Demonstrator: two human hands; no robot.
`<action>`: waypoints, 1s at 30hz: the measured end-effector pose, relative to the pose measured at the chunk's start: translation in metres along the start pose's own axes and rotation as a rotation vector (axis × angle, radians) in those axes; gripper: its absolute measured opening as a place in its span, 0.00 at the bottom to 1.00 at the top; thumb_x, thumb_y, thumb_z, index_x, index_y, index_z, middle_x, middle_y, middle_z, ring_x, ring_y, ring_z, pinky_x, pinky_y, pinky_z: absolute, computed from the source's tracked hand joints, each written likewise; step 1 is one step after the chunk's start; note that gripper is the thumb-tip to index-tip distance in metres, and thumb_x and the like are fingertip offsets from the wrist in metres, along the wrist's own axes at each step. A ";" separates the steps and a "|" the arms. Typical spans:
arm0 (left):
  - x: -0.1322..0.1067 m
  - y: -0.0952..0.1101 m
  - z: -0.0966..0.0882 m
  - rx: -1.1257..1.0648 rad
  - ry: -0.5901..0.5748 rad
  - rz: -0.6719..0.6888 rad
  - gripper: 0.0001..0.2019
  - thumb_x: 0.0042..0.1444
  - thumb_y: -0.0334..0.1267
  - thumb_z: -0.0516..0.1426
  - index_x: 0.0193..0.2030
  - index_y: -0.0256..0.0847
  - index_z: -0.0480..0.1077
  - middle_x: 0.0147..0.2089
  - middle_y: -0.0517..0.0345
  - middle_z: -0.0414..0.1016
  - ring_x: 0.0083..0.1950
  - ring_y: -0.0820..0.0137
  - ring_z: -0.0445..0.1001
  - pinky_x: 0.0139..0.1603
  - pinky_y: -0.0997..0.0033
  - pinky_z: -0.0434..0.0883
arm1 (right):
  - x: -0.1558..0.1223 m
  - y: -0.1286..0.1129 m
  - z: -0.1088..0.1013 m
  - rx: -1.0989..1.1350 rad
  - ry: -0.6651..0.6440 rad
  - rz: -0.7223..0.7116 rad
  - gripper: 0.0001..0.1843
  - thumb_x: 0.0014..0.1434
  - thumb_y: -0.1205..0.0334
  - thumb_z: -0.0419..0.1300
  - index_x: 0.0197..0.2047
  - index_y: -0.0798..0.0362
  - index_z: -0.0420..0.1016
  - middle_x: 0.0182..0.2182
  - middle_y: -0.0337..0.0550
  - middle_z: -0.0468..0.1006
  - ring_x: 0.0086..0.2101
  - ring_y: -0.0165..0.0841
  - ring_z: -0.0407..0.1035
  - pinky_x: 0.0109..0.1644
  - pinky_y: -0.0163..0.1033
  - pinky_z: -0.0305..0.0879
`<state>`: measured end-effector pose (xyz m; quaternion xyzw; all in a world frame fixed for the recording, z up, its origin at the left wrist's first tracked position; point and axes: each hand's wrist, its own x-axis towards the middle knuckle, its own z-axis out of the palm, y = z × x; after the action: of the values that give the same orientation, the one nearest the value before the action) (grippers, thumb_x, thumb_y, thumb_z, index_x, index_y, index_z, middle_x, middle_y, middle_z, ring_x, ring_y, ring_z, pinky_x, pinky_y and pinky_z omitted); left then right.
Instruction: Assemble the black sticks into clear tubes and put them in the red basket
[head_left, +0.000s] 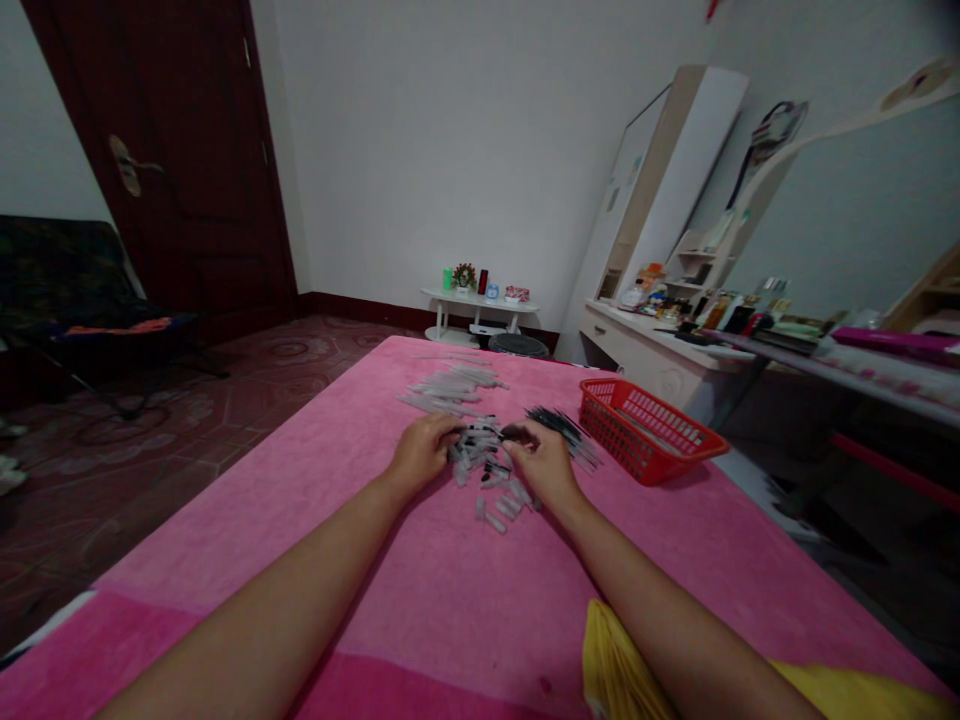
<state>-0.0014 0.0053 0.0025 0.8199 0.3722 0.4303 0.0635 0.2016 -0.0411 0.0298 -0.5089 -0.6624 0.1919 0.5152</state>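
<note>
My left hand (421,450) rests on the pink cover (420,600) with its fingers curled into a pile of small clear plastic pieces (487,470). My right hand (541,458) is closed at the same pile, pinching a thin dark piece (514,433). What the left fingers hold is hidden. A bundle of thin black sticks (564,428) lies just right of my right hand. A row of clear tubes (451,388) lies further back.
An empty red plastic basket (646,430) stands right of the pile. Yellow cloth (825,690) lies at the near right. A cluttered white dresser (660,350), a small white table (480,300), a dark door (172,160) and a chair (75,300) surround the bed.
</note>
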 end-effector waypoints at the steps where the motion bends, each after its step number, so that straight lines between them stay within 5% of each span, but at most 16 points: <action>1: 0.000 0.001 0.000 0.004 -0.003 0.006 0.13 0.54 0.26 0.53 0.42 0.39 0.75 0.40 0.52 0.78 0.42 0.65 0.74 0.43 0.68 0.69 | -0.001 -0.001 0.000 -0.005 0.002 0.002 0.10 0.46 0.65 0.58 0.33 0.56 0.77 0.30 0.44 0.80 0.31 0.35 0.71 0.37 0.37 0.65; 30: -0.002 0.008 0.000 0.078 -0.075 0.055 0.11 0.55 0.29 0.55 0.43 0.40 0.75 0.37 0.53 0.76 0.38 0.67 0.73 0.39 0.70 0.68 | -0.004 0.002 0.000 -0.135 0.032 -0.126 0.07 0.49 0.66 0.59 0.32 0.53 0.77 0.31 0.43 0.79 0.33 0.34 0.71 0.36 0.37 0.65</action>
<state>0.0024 -0.0019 0.0053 0.8473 0.3633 0.3860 0.0334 0.2027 -0.0438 0.0269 -0.5029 -0.6960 0.1061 0.5014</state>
